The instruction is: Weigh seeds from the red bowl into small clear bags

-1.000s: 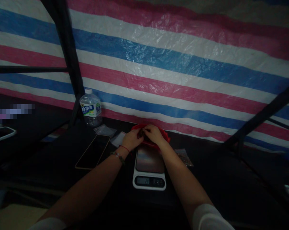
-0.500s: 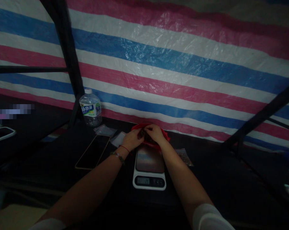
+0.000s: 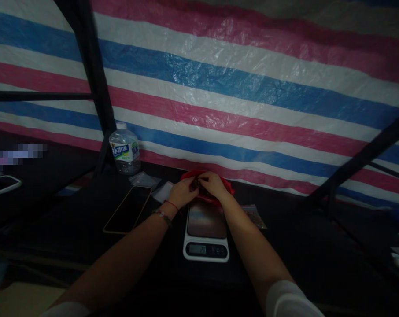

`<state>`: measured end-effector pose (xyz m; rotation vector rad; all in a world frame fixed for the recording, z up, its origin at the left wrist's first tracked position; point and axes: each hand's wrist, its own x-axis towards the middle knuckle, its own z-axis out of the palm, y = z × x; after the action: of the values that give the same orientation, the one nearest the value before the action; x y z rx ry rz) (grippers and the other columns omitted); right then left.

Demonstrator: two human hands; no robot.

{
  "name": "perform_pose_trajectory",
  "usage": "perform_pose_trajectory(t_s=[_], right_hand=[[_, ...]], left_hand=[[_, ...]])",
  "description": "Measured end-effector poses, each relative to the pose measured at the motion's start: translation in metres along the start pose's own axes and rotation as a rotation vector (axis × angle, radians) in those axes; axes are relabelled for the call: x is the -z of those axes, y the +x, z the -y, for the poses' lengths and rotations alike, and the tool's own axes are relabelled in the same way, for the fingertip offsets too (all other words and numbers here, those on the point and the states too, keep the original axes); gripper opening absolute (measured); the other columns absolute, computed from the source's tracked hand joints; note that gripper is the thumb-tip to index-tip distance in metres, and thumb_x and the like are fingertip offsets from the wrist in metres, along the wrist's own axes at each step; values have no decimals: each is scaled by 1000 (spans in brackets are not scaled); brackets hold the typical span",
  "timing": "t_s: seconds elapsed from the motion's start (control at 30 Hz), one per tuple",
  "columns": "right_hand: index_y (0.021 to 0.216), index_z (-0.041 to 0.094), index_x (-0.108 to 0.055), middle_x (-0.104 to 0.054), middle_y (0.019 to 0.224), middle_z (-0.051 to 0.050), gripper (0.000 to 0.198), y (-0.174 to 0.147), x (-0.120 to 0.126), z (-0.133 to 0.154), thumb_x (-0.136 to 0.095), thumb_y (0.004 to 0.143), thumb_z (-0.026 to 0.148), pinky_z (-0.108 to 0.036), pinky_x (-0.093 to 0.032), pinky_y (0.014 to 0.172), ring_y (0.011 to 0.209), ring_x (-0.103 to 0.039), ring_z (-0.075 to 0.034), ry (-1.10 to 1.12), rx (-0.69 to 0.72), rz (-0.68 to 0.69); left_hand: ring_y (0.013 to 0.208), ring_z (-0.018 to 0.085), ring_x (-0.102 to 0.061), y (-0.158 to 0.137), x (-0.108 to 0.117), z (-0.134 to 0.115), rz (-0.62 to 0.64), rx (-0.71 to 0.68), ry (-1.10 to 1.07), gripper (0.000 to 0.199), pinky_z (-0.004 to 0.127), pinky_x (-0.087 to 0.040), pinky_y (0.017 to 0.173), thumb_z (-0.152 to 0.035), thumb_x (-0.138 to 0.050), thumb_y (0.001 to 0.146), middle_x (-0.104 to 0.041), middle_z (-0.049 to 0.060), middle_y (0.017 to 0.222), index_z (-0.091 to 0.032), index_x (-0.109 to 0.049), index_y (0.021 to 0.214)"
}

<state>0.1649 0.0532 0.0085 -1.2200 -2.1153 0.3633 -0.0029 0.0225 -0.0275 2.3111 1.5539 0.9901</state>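
Observation:
A red plastic bag (image 3: 228,186) lies spread at the back of the table, just behind a white digital scale (image 3: 206,256). Small dark brown pieces show inside it, too dim to name. My left hand (image 3: 183,191) reaches in from the left, its fingers closed among the dark pieces. From the other side my right hand (image 3: 214,185) reaches in, fingers bent together close to the left fingertips. What either hand pinches is hidden. The scale's steel plate (image 3: 207,222) is bare between my forearms. Beside my right forearm lies a clear zip bag (image 3: 255,215) of small brown bits.
A black phone (image 3: 128,209) and several clear plastic bags (image 3: 146,180) lie left of my left arm. Behind them stands a clear plastic bottle (image 3: 124,152). Another phone (image 3: 3,186) rests at far left. Dark metal posts (image 3: 94,75) and a striped tarp (image 3: 219,88) close off the back.
Both hands stay inside the red bag, with only slight finger movement. Nothing else has visibly shifted.

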Motion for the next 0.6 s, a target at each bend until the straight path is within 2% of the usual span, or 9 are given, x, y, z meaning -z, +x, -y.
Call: perform_pose_trajectory(t_s=[0.13, 0.23, 0.3, 0.4, 0.5, 0.6], right_hand=[[104, 18, -71, -72, 99, -7, 23, -2, 3, 4, -57, 85, 21, -32, -50, 85, 89, -66, -18, 142, 6, 6], [124, 19, -59, -71, 105, -6, 48, -6, 4, 9, -67, 76, 18, -30, -52, 82, 90, -66, -17, 266, 3, 100], [130, 18, -54, -70, 105, -7, 60, -8, 4, 12, -68, 72, 12, -30, -52, 83, 90, -66, -16, 272, -2, 125], [129, 18, -56, -69, 108, -8, 60, -8, 7, 17, -65, 70, 8, -31, -50, 86, 93, -65, -17, 206, 26, 102], [124, 17, -59, -69, 106, -8, 55, -8, 23, 24, -66, 70, 12, -32, -50, 83, 91, -64, -18, 103, 35, 80], [120, 18, -62, -71, 100, -6, 51, -12, 46, 33, -68, 70, 15, -29, -49, 76, 85, -65, -18, 51, 21, 156]], left_hand=[[110, 23, -62, 0, 0, 1, -19, -10, -21, 50, 33, -48, 96, -36, -57, 82, -65, 7, 122, -22, -53, 130], [113, 23, -60, 0, 0, 2, -38, -8, -42, 53, 33, -48, 98, -34, -58, 81, -63, 7, 126, -22, -52, 132], [113, 22, -60, -1, -1, 3, -38, -6, -55, 55, 33, -48, 98, -32, -59, 80, -63, 6, 126, -23, -50, 134], [115, 22, -59, -1, -2, 4, -35, -23, -78, 59, 33, -47, 100, -32, -60, 79, -61, 6, 128, -23, -47, 136], [120, 23, -56, -2, -1, 6, -75, -71, -104, 63, 34, -44, 104, -34, -61, 78, -58, 9, 132, -18, -45, 137], [122, 23, -53, -3, 2, 7, -157, -112, -131, 61, 36, -42, 107, -30, -61, 77, -57, 11, 132, -15, -46, 135]])
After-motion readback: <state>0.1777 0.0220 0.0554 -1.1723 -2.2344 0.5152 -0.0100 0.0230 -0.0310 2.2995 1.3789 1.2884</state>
